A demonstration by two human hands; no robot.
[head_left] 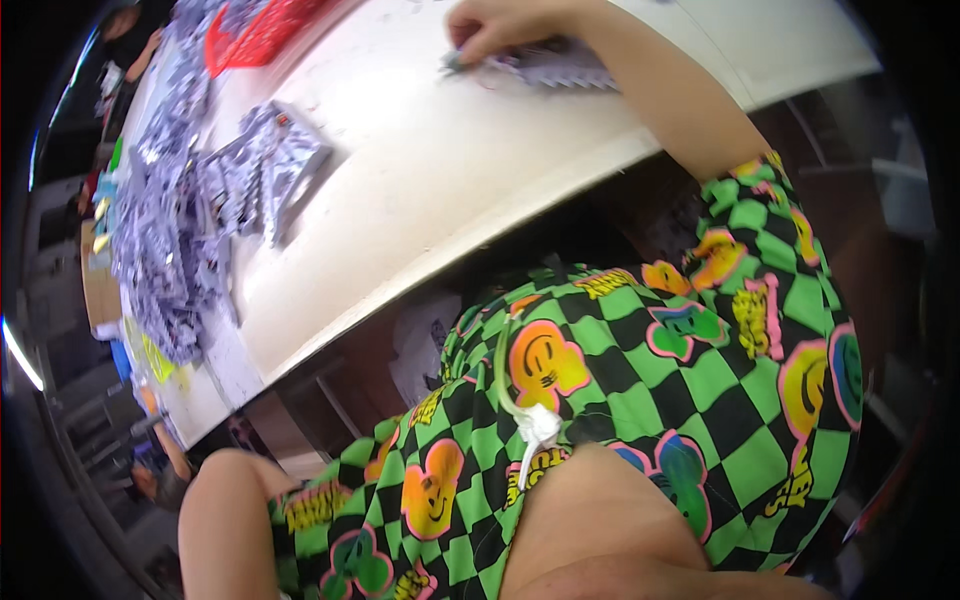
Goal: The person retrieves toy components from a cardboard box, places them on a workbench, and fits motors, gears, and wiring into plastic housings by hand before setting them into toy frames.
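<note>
My right hand [490, 30] reaches across the white table [420, 180] at the top of the view. Its fingers are curled on the end of a small stack of purple-and-white packets [565, 68] lying flat on the tabletop. My right forearm runs from there back to the green-and-black checkered sleeve [760, 230]. My left hand is out of view; only a bare limb [225, 520] shows beside the checkered clothing at the lower left.
A loose stack of similar packets [270, 170] lies on the table's left part, with a long heap of more packets [165, 220] beyond it. A red basket [255, 30] stands at the far end. Another person [130, 40] is at the upper left.
</note>
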